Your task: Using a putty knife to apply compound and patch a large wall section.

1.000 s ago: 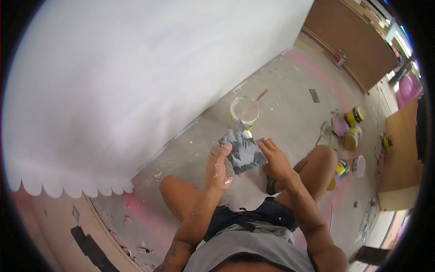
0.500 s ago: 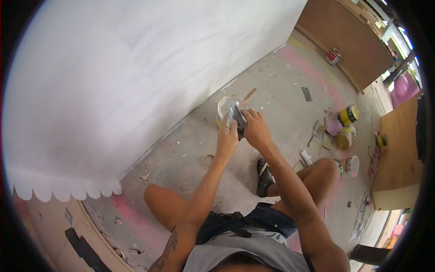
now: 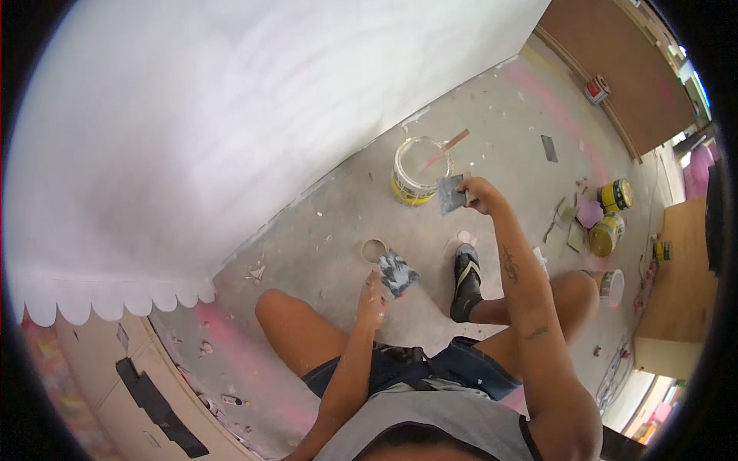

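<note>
Just left of the right hand (image 3: pixel 483 196), a white-rimmed bucket (image 3: pixel 411 194) is standing. Ahead and right of the left hand (image 3: pixel 370 303), a smeared plate (image 3: pixel 399 275) is being pinched by its left side; it is probably best being held level, smears uppermost. Between the right hand's fingers, a grey scraper (image 3: pixel 450 197) is being pinched by its right side, its free edge being pointed leftward; neither of the 2 long axes is being shown clearly.

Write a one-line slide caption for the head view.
The right hand holds a grey blade by the bucket; the left hand holds a smeared plate.
</note>
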A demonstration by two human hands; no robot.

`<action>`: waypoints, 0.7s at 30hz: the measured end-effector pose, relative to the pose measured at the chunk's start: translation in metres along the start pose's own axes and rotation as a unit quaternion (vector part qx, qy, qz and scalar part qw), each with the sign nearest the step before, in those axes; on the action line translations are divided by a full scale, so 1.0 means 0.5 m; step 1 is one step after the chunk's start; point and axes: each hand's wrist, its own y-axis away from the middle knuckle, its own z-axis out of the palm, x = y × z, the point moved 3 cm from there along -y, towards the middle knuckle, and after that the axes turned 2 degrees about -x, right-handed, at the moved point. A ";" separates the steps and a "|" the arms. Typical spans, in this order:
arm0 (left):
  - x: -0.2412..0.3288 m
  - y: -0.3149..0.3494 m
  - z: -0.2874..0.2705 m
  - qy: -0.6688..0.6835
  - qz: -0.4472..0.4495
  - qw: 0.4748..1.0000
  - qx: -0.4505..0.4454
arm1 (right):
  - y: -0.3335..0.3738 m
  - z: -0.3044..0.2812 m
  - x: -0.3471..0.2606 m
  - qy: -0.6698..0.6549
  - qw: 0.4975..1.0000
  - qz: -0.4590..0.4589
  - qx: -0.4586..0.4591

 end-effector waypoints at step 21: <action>-0.008 -0.390 0.059 -0.190 0.199 0.961 0.008 | -0.002 0.015 -0.211 0.344 0.800 -0.491 -0.011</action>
